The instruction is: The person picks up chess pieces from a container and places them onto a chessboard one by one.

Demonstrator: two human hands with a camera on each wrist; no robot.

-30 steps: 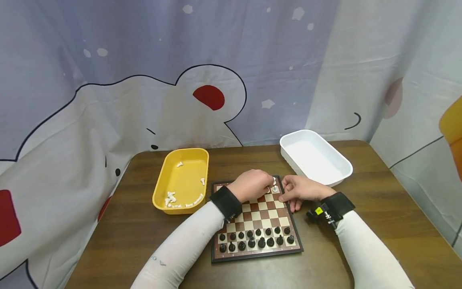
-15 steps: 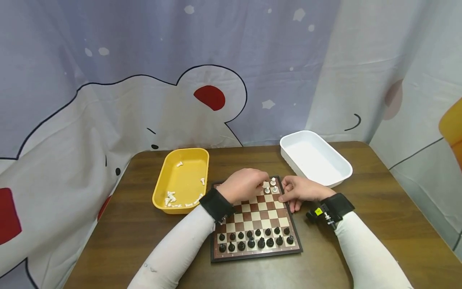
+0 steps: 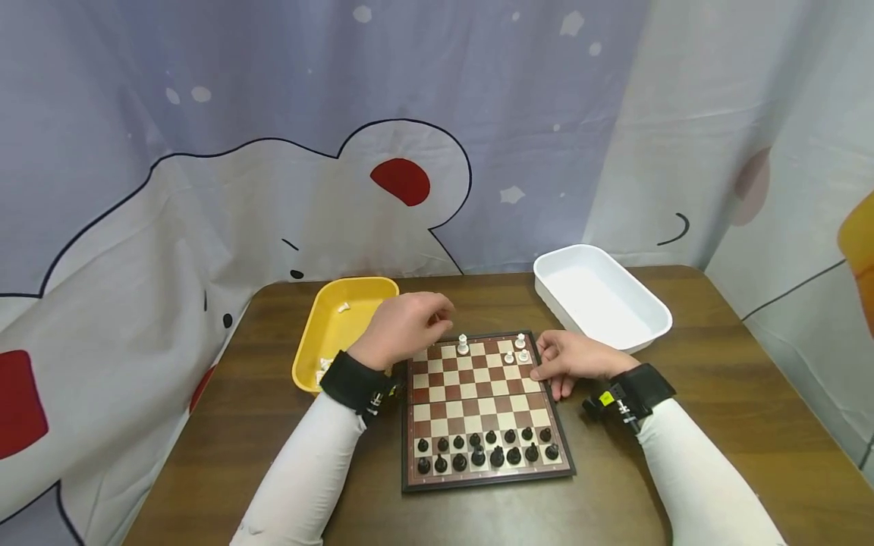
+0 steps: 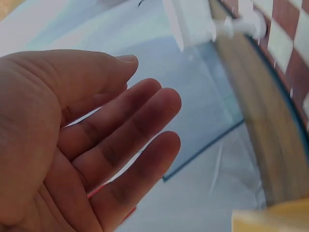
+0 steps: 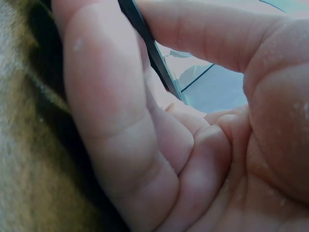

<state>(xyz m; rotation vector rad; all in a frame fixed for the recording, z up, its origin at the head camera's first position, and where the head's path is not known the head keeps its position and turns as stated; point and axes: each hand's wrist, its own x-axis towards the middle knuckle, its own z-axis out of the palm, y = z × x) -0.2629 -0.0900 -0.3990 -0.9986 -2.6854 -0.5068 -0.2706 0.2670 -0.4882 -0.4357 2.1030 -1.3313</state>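
Observation:
A brown-and-cream chessboard (image 3: 471, 390) lies on the table with black chess pieces (image 3: 478, 456) in two rows along its near side. Several white pieces stand at its far side: a taller one (image 3: 463, 346) left of middle and a small cluster (image 3: 523, 356) at the far right corner. My left hand (image 3: 407, 324) hovers between the yellow tray and the board's far left corner; its loosely bent fingers (image 4: 145, 121) hold nothing. At the board's right edge (image 5: 157, 63), my right hand (image 3: 575, 356) grips the frame, thumb above and other fingers along the outer side.
The yellow tray (image 3: 305, 337), partly behind my left hand and wrist, contains loose white pieces (image 3: 325, 365). A white tray (image 3: 601, 303) sits at the back right of the wooden table (image 3: 635, 455). A patterned curtain (image 3: 273, 205) hangs behind the table's far edge.
My left hand has moved left from the far right white pieces to beside the yellow tray, uncovering the taller white piece. My right hand keeps its grip on the board's edge.

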